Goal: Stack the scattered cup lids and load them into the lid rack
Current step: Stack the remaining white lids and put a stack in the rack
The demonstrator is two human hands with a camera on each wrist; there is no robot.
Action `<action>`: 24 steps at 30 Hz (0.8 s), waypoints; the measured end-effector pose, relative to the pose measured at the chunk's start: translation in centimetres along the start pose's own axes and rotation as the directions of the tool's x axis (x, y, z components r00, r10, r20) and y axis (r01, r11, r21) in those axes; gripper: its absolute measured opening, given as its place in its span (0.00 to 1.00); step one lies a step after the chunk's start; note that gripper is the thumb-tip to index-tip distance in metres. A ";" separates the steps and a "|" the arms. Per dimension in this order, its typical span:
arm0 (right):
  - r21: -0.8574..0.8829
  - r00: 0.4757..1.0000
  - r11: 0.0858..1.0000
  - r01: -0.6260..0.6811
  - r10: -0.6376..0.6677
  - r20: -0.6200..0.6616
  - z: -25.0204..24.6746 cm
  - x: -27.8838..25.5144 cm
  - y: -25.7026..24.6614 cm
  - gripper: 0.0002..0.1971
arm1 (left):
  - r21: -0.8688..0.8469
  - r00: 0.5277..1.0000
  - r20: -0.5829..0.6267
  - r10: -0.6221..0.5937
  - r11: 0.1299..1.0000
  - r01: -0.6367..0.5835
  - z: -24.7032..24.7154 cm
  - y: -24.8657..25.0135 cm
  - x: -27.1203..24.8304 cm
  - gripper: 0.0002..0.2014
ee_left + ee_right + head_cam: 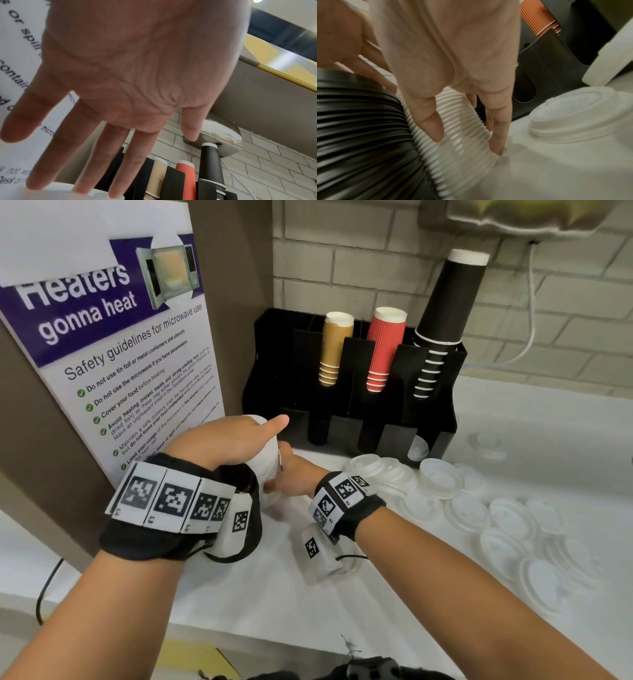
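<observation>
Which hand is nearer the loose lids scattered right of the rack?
Right. The right hand grips the lid stack's lower end, just left of the loose lids. The left hand rests on the stack's top, farther left.

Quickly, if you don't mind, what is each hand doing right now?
Left hand: open, straight fingers touching the ribbed stack of white and black plastic lids.
Right hand: holds that stack from the side.

Both hands on white lid stack [265, 465], loose lids [507, 518] right, black rack [349, 409] behind
</observation>
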State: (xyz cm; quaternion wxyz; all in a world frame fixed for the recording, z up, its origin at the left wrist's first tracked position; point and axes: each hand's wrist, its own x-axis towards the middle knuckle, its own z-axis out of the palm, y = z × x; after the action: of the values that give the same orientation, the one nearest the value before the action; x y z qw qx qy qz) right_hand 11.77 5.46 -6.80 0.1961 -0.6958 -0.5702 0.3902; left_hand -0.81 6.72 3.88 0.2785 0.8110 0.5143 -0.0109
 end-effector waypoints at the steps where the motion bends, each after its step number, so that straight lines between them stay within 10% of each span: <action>1: 0.006 1.000 1.000 -0.001 0.001 -0.001 0.0 0.0 0.0 0.46 | -0.004 1.000 -0.001 0.007 1.000 -0.007 -0.1 -0.1 -0.1 0.35; 7: -0.018 0.970 0.996 0.090 -0.092 -0.224 -4.0 -1.5 -0.4 0.30 | 0.006 0.980 -0.097 0.172 0.985 -0.172 -0.1 0.5 -0.5 0.28; 13: 0.275 0.670 0.939 0.207 0.069 -0.739 -14.3 -3.6 1.4 0.03 | -0.276 0.868 -0.269 0.417 0.830 -0.485 0.0 3.4 0.0 0.11; 18: 0.307 0.773 0.945 -0.110 0.275 -0.571 -21.2 -2.8 7.4 0.15 | -0.483 0.847 -0.250 0.470 0.698 -0.530 2.1 5.2 0.3 0.07; 24: -0.260 0.850 0.857 -0.445 0.313 -0.424 -21.0 0.0 11.5 0.20 | -0.661 0.909 -0.246 0.337 0.628 -0.412 4.4 5.5 1.0 0.09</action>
State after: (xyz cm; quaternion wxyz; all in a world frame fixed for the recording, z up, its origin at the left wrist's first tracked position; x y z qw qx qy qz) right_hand 35.25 5.96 -2.04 0.0901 -0.8796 -0.4320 0.1775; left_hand 5.49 3.79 2.27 0.5345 0.7327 0.3125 0.2825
